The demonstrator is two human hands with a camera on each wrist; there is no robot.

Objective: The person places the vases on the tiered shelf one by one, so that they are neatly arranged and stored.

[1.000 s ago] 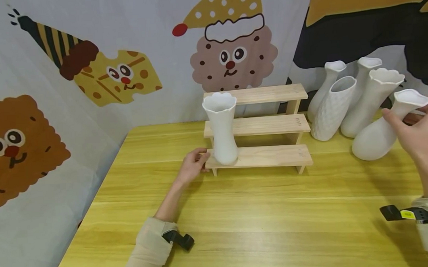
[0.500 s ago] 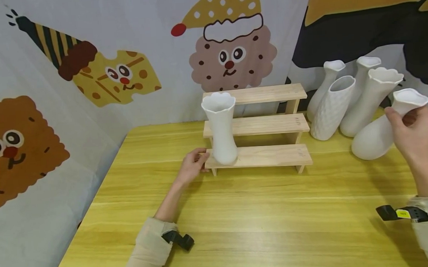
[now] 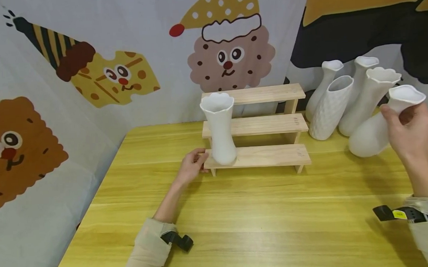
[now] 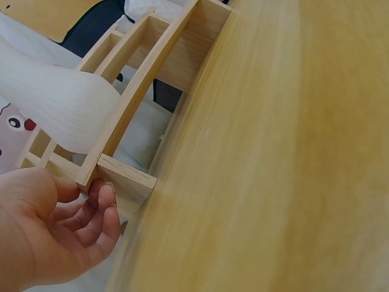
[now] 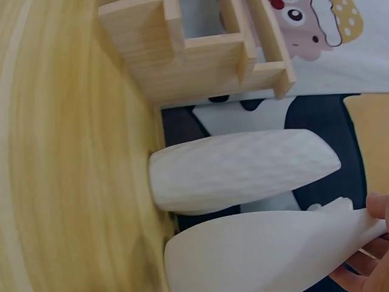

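On the right in the head view, my right hand grips the neck of a smooth white vase with a wavy rim and a rounded belly. The vase leans with its mouth to the right; its body also shows in the right wrist view. My left hand pinches the left end of the lowest board of a three-step wooden display stand. Thumb and fingertips at that board end show in the left wrist view. A white vase with a scalloped rim stands upright on the left of the lowest step.
Several white vases stand grouped right of the stand, among them a diamond-textured vase and a scalloped-rim vase, close to the held one. A cartoon-printed cloth hangs behind the yellow wooden table.
My right hand has come in from the right, closed round the vase's neck and raised the vase slightly, shifting it a little left. The left hand keeps its hold on the stand.
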